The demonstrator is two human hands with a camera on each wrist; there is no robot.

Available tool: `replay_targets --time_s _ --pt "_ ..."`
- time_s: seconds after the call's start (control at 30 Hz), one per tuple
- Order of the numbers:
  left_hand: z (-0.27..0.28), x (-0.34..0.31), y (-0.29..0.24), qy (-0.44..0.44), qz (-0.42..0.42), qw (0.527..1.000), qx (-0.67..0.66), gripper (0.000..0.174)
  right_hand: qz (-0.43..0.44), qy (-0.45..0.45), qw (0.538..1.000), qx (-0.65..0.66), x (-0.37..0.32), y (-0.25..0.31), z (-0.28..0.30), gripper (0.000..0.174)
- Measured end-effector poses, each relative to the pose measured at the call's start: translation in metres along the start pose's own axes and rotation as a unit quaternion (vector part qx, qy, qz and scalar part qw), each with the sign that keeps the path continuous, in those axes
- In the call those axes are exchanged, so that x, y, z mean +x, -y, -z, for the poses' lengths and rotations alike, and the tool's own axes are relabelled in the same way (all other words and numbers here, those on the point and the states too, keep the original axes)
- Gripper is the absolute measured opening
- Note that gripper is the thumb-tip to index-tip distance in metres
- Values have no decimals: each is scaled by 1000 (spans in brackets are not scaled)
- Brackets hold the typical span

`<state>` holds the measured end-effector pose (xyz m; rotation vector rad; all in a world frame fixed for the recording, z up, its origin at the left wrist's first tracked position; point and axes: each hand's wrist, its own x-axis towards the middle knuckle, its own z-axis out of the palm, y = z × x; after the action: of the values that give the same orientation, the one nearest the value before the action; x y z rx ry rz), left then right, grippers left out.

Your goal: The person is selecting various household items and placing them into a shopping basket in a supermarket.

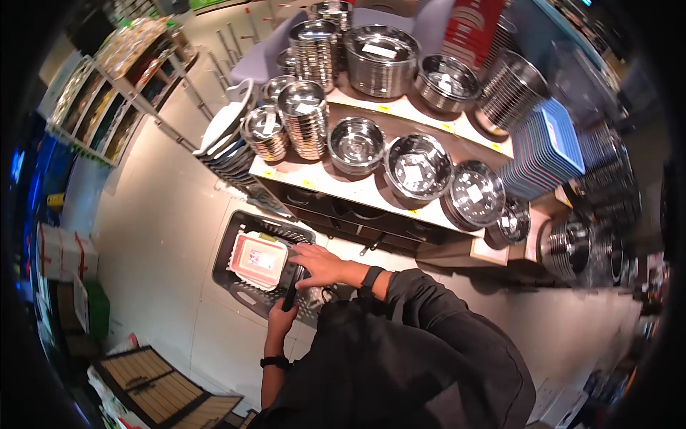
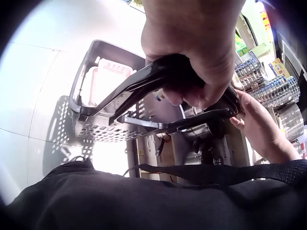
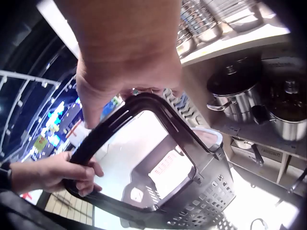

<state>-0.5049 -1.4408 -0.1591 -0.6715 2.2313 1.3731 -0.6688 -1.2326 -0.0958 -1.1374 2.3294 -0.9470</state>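
Note:
A dark grey shopping basket with perforated sides is on my left side in the head view. Inside it lies a pink and white plastic container with a label. My left hand grips the basket's black handle, its fingers curled round the bar. My right hand is at another part of that raised handle, with fingers spread in the head view. In the right wrist view, the right hand has its fingertips right at the handle's corner and its thumb extended beside the bar.
A display shelf ahead carries stacked steel bowls and blue plastic baskets. Lidded pots stand on a lower level. White boxes are at the far left, and slatted wooden panels lie at lower left.

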Motion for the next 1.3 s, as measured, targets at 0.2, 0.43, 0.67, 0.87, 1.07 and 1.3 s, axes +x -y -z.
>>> replay_targets --time_s 0.2,0.43,0.67,0.87,1.07,1.3 --pt "13 -4 -63 59 -192 976 -80 54 -162 -205 963 66 -95 -17 23 66" --pt "-9 15 -177 30 -389 921 18 62 -305 -470 814 152 -204 14 86 44" --pt "-123 19 -260 367 -271 878 -144 59 -293 -651 679 172 -307 -33 127 47" --pt "-232 15 -314 387 -163 895 -152 70 -334 -661 664 102 -372 -118 191 52" --pt "-317 42 -340 320 -84 910 -251 81 -345 -610 693 170 -373 -191 239 66" --pt "-361 65 -351 288 -86 913 -277 54 -350 -558 693 293 -361 -239 253 63"
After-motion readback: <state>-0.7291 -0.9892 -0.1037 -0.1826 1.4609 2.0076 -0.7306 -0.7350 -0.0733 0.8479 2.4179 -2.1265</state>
